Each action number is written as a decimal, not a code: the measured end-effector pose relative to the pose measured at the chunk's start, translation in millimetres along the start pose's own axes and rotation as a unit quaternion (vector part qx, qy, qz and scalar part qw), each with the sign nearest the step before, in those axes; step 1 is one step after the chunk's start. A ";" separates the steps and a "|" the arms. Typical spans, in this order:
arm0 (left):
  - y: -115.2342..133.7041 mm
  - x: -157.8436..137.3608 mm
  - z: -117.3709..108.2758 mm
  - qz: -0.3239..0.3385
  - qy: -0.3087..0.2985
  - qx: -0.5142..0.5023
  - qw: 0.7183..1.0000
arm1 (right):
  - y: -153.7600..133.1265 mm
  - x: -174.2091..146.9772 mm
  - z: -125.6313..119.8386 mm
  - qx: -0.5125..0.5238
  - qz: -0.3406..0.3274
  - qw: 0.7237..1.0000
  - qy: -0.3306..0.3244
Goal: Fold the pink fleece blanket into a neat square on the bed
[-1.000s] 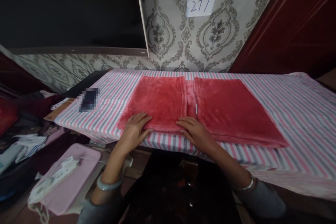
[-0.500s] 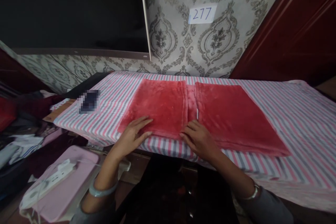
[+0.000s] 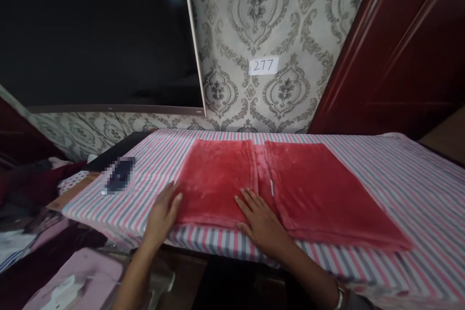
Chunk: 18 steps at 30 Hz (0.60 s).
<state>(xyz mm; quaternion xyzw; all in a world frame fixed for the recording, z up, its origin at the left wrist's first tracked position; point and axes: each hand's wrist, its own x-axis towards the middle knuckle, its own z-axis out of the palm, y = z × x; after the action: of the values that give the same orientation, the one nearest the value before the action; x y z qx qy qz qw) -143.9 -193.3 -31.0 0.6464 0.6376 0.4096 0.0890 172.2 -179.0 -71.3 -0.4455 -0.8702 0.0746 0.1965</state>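
A plush red blanket (image 3: 218, 179) lies on the striped cloth, its two sides folded inward with a narrow gap between them. A small white tag (image 3: 272, 187) shows along that gap. My left hand (image 3: 162, 213) is at the blanket's left edge, thumb apart from the fingers, resting beside and against the fold. Flat on the left panel, close to its inner edge and front, lies my right hand (image 3: 262, 223) with fingers spread. Neither hand grips the fabric.
The striped cloth (image 3: 392, 169) covers the table. A blurred dark object (image 3: 119, 175) lies at its left. Behind are a large screen (image 3: 101, 38) and a wall label (image 3: 263, 65). A pink stool-like surface (image 3: 90, 271) with a white power strip (image 3: 63, 293) stands lower left.
My left hand has moved left to the blanket's outer edge. My right hand has slid onto the left panel and flattened out. The camera view has tilted upward.
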 end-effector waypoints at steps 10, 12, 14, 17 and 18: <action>16.6 54.8 -22.4 -0.237 -0.050 -0.389 0.889 | 5.3 9.8 -26.8 0.103 -0.002 0.993 -0.053; 22.0 53.5 -25.4 -0.215 -0.037 -0.393 0.893 | 13.8 25.7 -43.5 0.120 -0.010 0.993 -0.004; 24.0 51.9 -27.9 -0.203 -0.048 -0.391 0.896 | 24.0 46.4 -61.4 0.091 0.006 0.995 0.039; 22.6 59.5 -25.2 -0.219 -0.030 -0.402 0.888 | 41.7 72.4 -76.5 0.002 0.063 0.997 0.035; 21.9 64.8 -21.7 -0.231 -0.007 -0.417 0.879 | 47.3 77.2 -76.2 -0.022 0.077 0.997 0.023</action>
<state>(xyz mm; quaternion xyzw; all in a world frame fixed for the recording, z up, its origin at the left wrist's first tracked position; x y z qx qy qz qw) -151.0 -147.7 24.0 0.3871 0.5383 0.6009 0.4464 198.0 -92.3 5.0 -0.5171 -0.8301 0.0602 0.1999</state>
